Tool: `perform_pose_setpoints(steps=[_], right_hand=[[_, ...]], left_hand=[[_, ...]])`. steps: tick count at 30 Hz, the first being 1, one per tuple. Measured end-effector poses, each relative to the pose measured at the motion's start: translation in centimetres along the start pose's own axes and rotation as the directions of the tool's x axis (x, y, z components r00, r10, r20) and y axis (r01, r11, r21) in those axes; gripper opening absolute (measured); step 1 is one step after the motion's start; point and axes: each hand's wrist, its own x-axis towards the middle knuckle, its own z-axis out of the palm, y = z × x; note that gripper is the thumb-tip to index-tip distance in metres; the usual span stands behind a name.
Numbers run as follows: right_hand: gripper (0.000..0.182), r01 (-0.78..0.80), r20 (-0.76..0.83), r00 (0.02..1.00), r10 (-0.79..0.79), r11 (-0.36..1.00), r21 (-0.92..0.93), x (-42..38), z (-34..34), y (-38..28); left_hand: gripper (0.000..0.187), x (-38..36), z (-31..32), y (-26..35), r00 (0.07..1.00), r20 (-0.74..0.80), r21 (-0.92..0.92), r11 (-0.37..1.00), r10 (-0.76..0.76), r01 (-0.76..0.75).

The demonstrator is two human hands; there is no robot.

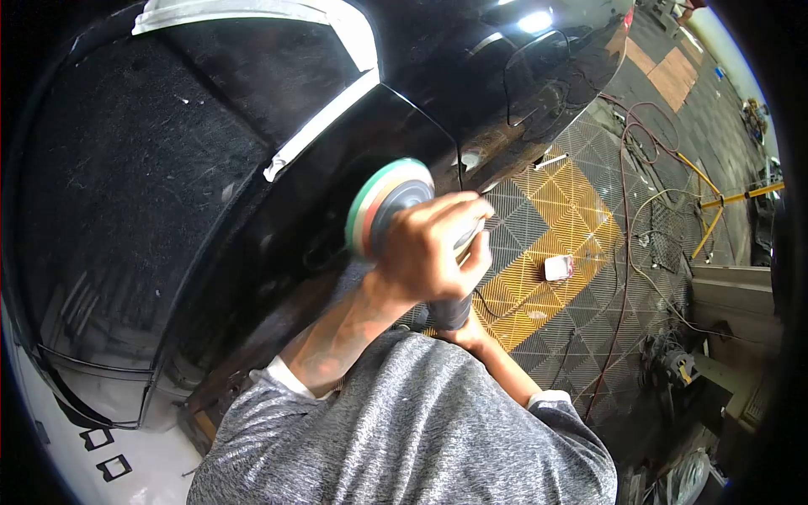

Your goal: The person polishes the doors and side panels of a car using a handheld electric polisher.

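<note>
A polisher with a round layered green, white and orange pad (366,215) is held against the dark, glossy car panel (324,181). My left hand (429,248) is wrapped over the tool's head, just behind the pad, with its thumb on the right side. Lower down, my right hand (467,331) grips the rear of the tool's dark body (450,311); its fingers are partly hidden behind the tool and my shirt. White masking tape (324,122) runs along the edge of the dark window area above and left of the pad.
Grey and yellow floor tiles (581,198) lie right of the car, with a small white and red container (558,268) on them. Hoses and cords (625,219) trail across the floor. A yellow stand (715,202) is at the far right, near a cabinet (732,295).
</note>
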Motion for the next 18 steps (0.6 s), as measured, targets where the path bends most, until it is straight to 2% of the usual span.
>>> perform_pose_setpoints(steps=[1, 2, 3, 5, 7, 9, 13, 17, 18], right_hand=[[0.050, -0.009, 0.024, 1.000, 0.010, 0.998, -0.058, 0.0, -0.2, -1.1], [0.049, -0.034, 0.052, 0.998, 0.035, 0.999, -0.032, 0.0, -0.5, -1.4], [0.049, -0.038, 0.073, 0.997, 0.040, 0.999, -0.020, 0.7, 1.3, -1.8], [0.049, -0.076, 0.085, 0.994, 0.073, 0.997, 0.033, 1.4, 2.6, -2.0], [0.057, -0.008, 0.040, 0.999, 0.003, 0.992, 0.126, 1.1, 1.1, 0.4], [0.091, -0.298, 0.243, 0.932, 0.268, 0.949, 0.097, 1.6, 0.3, 1.8], [0.101, -0.109, 0.310, 0.948, 0.068, 0.987, 0.120, 1.8, 0.9, 2.5], [0.092, -0.092, 0.261, 0.964, 0.060, 0.989, 0.113, 2.6, 1.3, 2.4], [0.079, -0.046, 0.229, 0.973, 0.014, 0.990, 0.132, 2.9, 1.6, 2.3]], left_hand=[[0.023, -0.8, -0.3, 0.3, 0.999, -0.037, 0.020, 1.000, 0.023, -0.023], [0.023, -1.6, -0.5, 0.2, 0.997, -0.077, 0.014, 1.000, 0.024, -0.023], [0.023, -1.7, -2.2, 0.1, 0.999, 0.010, 0.110, 0.993, 0.031, -0.032], [0.021, -0.8, 0.1, 0.1, 1.000, 0.001, 0.123, 0.992, 0.017, -0.017], [0.019, 0.8, 2.6, 0.3, 0.999, 0.035, 0.128, 0.992, -0.016, 0.011], [0.021, 1.2, 3.4, 0.1, 0.993, 0.093, 0.175, 0.983, -0.069, 0.052], [0.026, 0.5, 2.9, 1.1, 0.992, 0.094, 0.242, 0.968, -0.087, 0.062], [0.025, 0.9, 2.9, 0.7, 0.985, 0.137, 0.253, 0.965, -0.106, 0.069], [0.024, 0.3, 2.6, 0.4, 0.994, 0.097, 0.241, 0.970, -0.048, 0.023]])
